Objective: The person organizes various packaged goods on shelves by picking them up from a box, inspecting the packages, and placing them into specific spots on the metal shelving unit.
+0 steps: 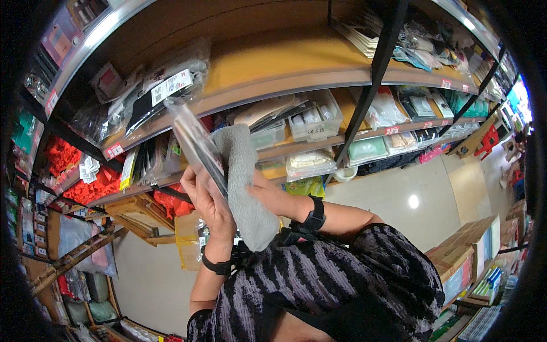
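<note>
"Firstly, state the position of the held article."

"Clear packet (196,145) with a dark insert, raised in front of the shelving and extending towards 11 o'clock from the left hand (213,204). Its long axis runs from 11 to 5 o'clock; the left hand sits at the 5 o'clock end."

"And beside it?"

"Grey cloth (242,199), textured, at 3 o'clock from the left hand and 9 o'clock from the right hand (266,196). Its axis stands nearly upright, slightly tilted, from about 12 to 6. Whether its upper end touches the packet, I cannot tell."

"Condition of the fingers?"

"Left: closed on the packet's edge. Right: largely hidden at the cloth; whether closed or not cannot be determined."

"Nearer hand to the packet?"

"The left, in contact. The cloth lies between the packet and the right hand."

"Markings?"

"Print on the held packet is too blurred to read. Towards 11 o'clock from it, on the upper shelf (285,51), bagged goods carry a white label (171,86) with a barcode. Red-and-white price tags (114,151) line the shelf edges. Between 1 and 2 o'clock from the hands, a clear plastic bin (330,126) bears dark handwriting. No brand is recorded."
</note>
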Motion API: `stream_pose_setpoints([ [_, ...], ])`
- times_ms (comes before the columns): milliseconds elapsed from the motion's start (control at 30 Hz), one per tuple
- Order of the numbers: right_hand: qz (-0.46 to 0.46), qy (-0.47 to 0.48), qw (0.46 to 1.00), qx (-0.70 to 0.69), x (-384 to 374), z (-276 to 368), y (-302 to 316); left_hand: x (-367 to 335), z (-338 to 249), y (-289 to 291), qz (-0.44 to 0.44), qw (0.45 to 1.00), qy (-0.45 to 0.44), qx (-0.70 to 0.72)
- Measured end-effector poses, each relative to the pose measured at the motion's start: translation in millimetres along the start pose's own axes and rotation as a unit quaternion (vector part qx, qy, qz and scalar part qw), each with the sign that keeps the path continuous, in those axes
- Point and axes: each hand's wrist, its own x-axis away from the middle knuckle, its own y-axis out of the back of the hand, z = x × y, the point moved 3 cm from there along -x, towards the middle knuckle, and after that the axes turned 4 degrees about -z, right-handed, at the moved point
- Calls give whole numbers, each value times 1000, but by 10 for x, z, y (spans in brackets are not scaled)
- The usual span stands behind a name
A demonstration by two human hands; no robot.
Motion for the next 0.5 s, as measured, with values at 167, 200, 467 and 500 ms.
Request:
stream_pose_setpoints([
  [167, -124, 102, 975, 154, -35, -22, 50, 153, -129, -7, 35, 927, 200, 314],
  [200, -142, 96, 966, 193, -42, -8, 73, 118, -259, -14, 81, 939, 127, 310],
  [467, -91, -74, 993, 30, -12, 2, 159, 183, -85, 207, 10, 815, 364, 451],
  [500, -89, -137, 987, -7, -18, -63, 195, 216, -9, 258, -11, 805, 361, 471],
])
